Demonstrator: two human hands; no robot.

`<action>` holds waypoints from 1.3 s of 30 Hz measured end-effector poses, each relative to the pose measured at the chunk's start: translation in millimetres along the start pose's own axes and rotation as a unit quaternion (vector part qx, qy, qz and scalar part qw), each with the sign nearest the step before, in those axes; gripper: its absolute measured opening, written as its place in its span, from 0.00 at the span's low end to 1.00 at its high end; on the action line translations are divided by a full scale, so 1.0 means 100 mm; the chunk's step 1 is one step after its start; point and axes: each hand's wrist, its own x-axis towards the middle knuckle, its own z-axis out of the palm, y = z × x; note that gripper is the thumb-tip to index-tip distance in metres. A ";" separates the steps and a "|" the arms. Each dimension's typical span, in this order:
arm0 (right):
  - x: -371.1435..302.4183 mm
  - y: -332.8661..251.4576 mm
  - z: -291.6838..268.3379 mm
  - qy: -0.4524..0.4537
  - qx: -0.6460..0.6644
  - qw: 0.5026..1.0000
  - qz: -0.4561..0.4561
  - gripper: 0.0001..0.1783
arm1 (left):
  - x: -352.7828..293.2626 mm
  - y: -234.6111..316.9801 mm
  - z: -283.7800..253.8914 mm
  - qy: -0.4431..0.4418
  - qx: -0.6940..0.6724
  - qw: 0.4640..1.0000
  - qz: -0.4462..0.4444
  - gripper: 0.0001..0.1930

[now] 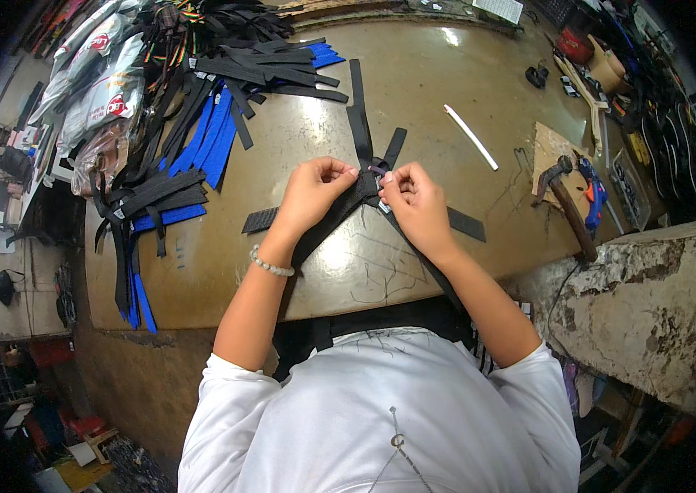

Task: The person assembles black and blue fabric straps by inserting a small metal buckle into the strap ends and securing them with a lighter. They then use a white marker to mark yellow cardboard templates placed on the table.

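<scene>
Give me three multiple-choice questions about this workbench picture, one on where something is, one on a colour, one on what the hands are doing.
1. Where does the hammer lie?
A. Right of the hands
B. Left of the hands
C. On the floor

2. What colour are the straps mixed into the black pile at left?
A. Red
B. Blue
C. Green

3. How are the left hand and right hand placed?
A. Apart, both flat on the bench
B. One raised in the air
C. Close together, both pinching the crossed black straps

Answers:
1. A, it rests at the bench's right edge, beyond the right hand.
2. B, blue strips show among the black ones.
3. C, both sets of fingers meet where the straps cross.
</scene>
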 end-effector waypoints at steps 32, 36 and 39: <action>0.03 -0.29 0.05 -0.041 -0.298 0.948 -0.100 0.12 | -0.16 0.09 0.02 0.036 0.092 0.992 0.076 0.13; 0.07 -0.34 0.07 -0.056 -0.361 0.922 -0.128 0.12 | -0.17 0.02 0.04 0.044 0.099 0.990 0.089 0.12; 0.12 -0.38 0.07 -0.067 -0.381 0.913 -0.133 0.13 | -0.13 -0.04 0.01 0.038 0.107 0.987 0.117 0.14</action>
